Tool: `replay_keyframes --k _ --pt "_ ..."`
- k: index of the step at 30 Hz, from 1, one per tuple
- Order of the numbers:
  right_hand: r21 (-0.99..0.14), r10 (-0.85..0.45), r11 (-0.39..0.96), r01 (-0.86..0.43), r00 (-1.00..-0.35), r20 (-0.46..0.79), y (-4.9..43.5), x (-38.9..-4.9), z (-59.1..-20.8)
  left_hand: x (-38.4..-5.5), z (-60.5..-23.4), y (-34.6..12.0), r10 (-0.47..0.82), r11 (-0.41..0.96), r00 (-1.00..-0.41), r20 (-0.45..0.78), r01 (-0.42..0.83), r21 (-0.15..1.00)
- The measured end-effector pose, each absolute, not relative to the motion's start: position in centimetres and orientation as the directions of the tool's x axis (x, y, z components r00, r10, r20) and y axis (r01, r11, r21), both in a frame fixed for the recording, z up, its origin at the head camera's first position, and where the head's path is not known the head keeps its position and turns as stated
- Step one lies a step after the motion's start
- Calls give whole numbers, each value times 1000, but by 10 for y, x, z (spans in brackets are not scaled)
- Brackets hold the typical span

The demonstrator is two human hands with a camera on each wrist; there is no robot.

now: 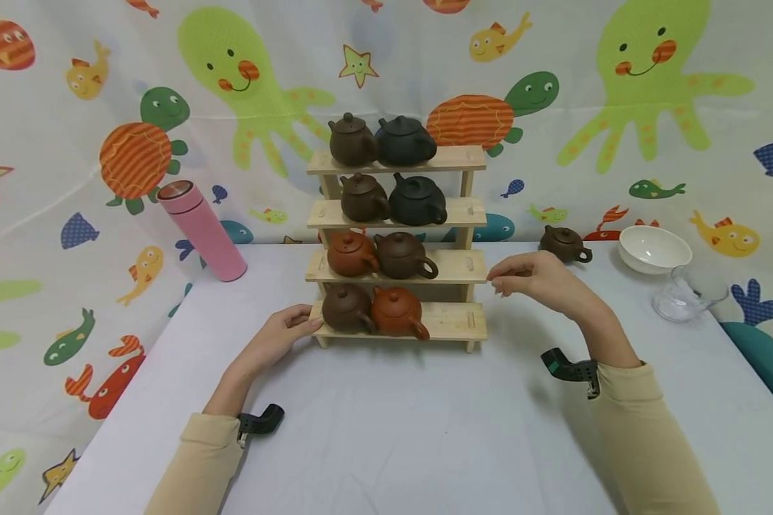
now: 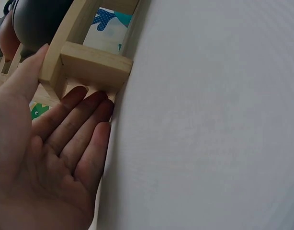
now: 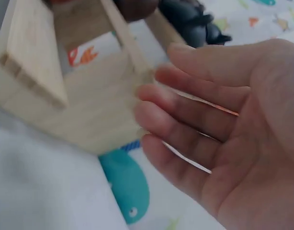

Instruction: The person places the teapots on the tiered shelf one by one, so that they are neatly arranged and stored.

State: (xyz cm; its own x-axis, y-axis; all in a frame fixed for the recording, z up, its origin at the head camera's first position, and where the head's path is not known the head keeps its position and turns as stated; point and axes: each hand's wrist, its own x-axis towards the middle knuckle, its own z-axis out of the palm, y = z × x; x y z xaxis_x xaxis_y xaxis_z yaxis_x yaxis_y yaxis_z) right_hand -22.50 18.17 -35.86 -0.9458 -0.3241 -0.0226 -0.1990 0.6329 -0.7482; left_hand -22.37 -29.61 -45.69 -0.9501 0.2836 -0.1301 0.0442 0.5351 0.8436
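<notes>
A tiered wooden display stand (image 1: 454, 320) carries several small clay teapots, two per step. Dark brown (image 1: 346, 309) and reddish-orange (image 1: 396, 312) teapots occupy the bottom step. My left hand (image 1: 282, 336) grips that step's left end; in the left wrist view its thumb (image 2: 38, 64) lies on the board's edge and the other fingers reach underneath by the leg. Beside the stand's right side, level with the second step from the bottom, is my right hand (image 1: 536, 280). Its fingers (image 3: 159, 117) extend loosely toward the wooden side frame in the right wrist view, holding nothing.
Behind the right hand sits another brown teapot (image 1: 563, 244). Farther right are a white bowl (image 1: 654, 250) and a clear glass vessel (image 1: 683, 297). A pink thermos (image 1: 206, 234) stands at the back left. A sea-animal curtain (image 1: 399, 43) hangs behind the white table (image 1: 386, 429).
</notes>
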Motion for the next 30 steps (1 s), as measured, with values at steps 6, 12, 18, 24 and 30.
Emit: replay_keyframes --k 6,12,18,24,30 --pt "-751 -150 648 -130 -988 41 200 -234 -367 -222 -454 -295 274 533 -951 -141 28 845" --pt "-787 -17 613 -67 -997 72 231 -245 -389 -222 -453 -295 270 529 -952 -143 23 848" --pt "-777 53 630 4 -998 38 260 -249 -412 -224 -456 -295 285 531 -948 -139 35 847" --pt "-803 105 591 78 -994 -20 278 -249 -425 -223 -455 -296 273 531 -952 -137 31 847" --pt "-895 199 427 129 -979 -47 294 -250 -435 -224 -456 -296 273 530 -952 -139 29 847"
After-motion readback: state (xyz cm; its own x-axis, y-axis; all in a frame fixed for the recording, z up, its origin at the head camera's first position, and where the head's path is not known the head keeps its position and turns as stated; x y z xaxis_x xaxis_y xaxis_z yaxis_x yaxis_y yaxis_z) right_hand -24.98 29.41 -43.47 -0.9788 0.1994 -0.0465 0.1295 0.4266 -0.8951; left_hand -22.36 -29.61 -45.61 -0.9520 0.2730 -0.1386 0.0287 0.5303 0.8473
